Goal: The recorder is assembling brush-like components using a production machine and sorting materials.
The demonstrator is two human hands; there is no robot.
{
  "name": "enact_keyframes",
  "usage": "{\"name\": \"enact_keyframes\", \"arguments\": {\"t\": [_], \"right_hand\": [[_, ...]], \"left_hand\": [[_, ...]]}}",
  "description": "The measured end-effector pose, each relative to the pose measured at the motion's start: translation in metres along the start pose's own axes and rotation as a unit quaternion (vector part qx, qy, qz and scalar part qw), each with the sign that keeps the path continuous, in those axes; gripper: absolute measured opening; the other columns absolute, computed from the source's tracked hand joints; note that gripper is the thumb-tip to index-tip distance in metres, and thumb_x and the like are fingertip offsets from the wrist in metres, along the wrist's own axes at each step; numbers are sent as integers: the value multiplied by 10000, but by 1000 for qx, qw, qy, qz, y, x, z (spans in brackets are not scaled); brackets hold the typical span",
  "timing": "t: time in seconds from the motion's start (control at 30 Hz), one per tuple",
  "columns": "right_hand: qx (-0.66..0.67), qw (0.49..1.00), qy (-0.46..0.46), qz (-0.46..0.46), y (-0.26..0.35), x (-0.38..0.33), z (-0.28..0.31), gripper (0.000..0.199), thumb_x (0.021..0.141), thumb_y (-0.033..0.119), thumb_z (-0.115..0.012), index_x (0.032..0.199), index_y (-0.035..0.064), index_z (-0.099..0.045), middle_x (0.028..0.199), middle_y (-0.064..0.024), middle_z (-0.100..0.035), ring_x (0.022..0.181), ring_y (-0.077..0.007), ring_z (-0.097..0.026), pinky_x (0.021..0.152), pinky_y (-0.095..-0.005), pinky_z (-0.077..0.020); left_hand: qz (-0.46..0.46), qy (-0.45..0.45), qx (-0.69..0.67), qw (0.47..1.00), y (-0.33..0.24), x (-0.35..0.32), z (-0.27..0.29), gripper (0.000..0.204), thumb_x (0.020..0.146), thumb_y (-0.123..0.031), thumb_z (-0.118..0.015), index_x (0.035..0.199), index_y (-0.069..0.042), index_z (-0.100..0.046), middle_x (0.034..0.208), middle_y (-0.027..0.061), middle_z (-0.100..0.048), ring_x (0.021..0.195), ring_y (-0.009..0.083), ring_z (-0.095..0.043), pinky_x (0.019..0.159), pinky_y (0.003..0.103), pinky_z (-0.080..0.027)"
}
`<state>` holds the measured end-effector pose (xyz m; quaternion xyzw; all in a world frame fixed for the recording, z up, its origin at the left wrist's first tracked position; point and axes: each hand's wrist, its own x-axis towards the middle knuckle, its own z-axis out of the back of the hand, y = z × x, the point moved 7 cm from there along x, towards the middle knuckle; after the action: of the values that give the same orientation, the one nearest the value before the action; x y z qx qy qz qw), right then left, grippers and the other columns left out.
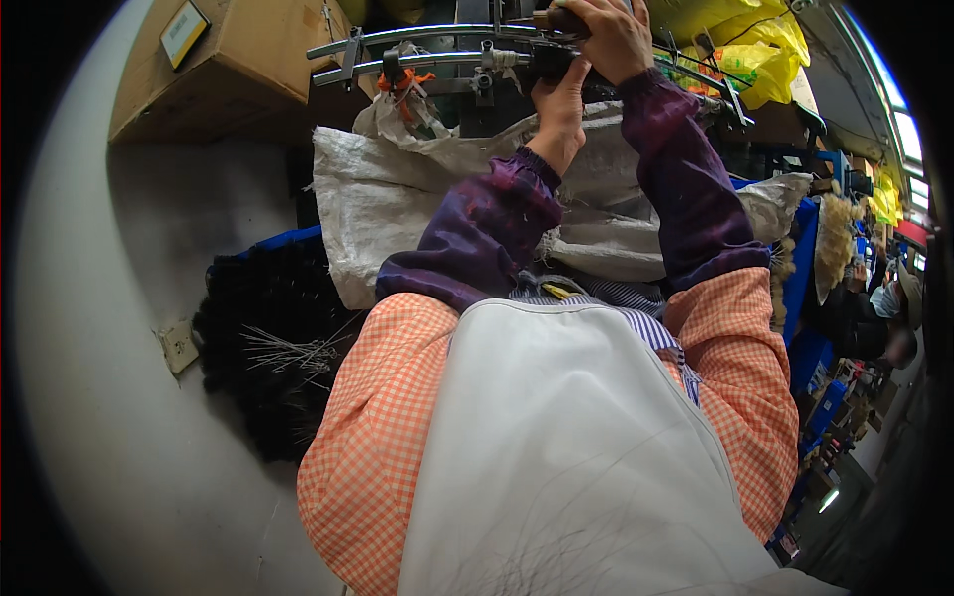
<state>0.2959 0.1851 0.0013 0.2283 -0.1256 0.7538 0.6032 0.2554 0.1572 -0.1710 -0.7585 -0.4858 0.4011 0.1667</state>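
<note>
At the top of the view, both my hands reach to a frame of curved metal rails [437, 50]. My right hand [614, 42] is closed around a rounded brown piece [568, 20], which looks like a wooden handle or block. Just below it, my left hand [561, 111] is closed with its thumb pointing up, by a dark part at the rails. What its fingers hold is hidden. A white woven sack [397, 189] hangs beneath the rails, behind my forearms. Orange plastic strips [405, 81] are tied at the rail's left part.
A large cardboard box [234, 74] stands at upper left, above a wall. Black bristly bundles with thin wires [288, 353] lie in a blue container at left. Yellow plastic bags [760, 60] sit at upper right. Farther right are blue racks, tan tufted bundles [833, 243] and another person [884, 298].
</note>
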Motion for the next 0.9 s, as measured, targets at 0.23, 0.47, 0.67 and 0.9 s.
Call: {"name": "enact_keyframes", "arguments": {"t": [0.23,0.47,0.67,0.9], "right_hand": [[-65,997,5,51,16,10,-16,191,687,68,-541,854,134,-606,839,-11,-557,894,-207,-507,935,-435,-277],[-94,992,-6,80,26,16,-21,146,695,95,-541,813,149,-607,825,1,-556,891,-187,-506,967,-464,-247],[-112,991,-11,71,27,18,-29,183,691,95,-546,849,148,-620,839,-3,-564,894,-190,-505,991,-479,-227],[-105,993,24,40,27,19,-26,243,676,75,-554,902,133,-622,865,-7,-573,912,-192,-508,993,-478,-228]], "left_hand": [[8,-25,-57,998,2,0,0,295,694,-228,-734,885,-76,-568,722,-69,-508,547,31,-384,476,208,-293],[4,-40,-59,997,-1,-2,4,296,692,-249,-738,861,-77,-566,693,-77,-486,539,24,-371,471,210,-284],[7,-54,-71,996,-7,0,13,310,673,-280,-752,807,-87,-551,631,-70,-451,477,28,-351,417,206,-262],[-4,-52,-69,996,-9,-1,13,297,678,-286,-747,765,-105,-528,616,-68,-447,472,26,-355,408,200,-267]]}}
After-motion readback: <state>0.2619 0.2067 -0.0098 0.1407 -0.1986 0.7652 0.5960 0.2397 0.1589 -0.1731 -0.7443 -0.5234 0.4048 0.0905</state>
